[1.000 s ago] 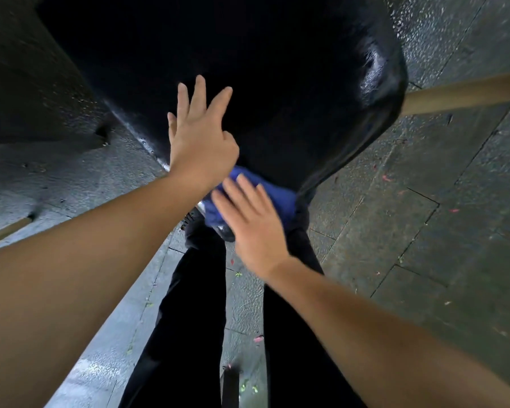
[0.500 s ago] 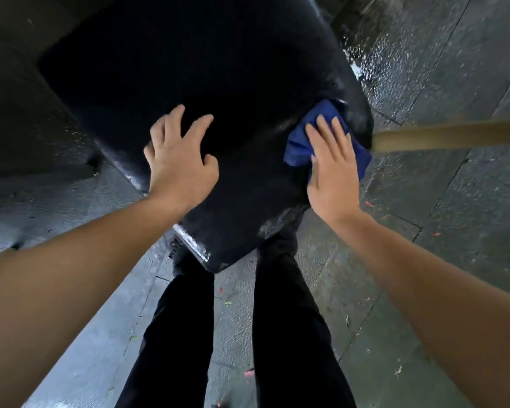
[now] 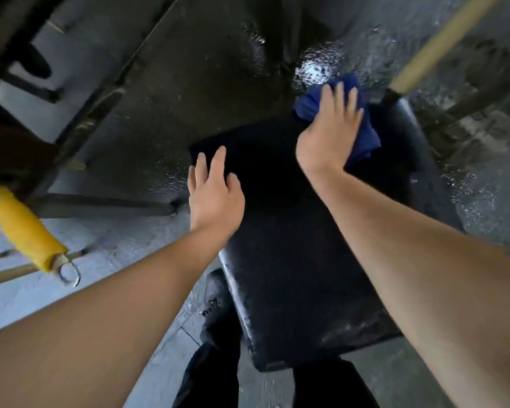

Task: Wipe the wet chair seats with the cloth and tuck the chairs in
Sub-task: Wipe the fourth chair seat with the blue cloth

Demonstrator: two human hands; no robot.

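Most of the blue cloth (image 3: 362, 134) is buried under the right hand (image 3: 327, 136), so only its edges poke out. The far end of the black chair seat (image 3: 292, 275) goes so dark you can't pick out its edge. Both forearms run off the bottom of the frame. The yellow thing (image 3: 24, 231) on the left is smeared and cut off, no clue what it is.

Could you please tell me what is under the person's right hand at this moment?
A blue cloth lies under the right hand, pressed flat-fingered onto the far right corner of the black chair seat. The seat surface beneath the cloth is covered, so its wetness cannot be seen.
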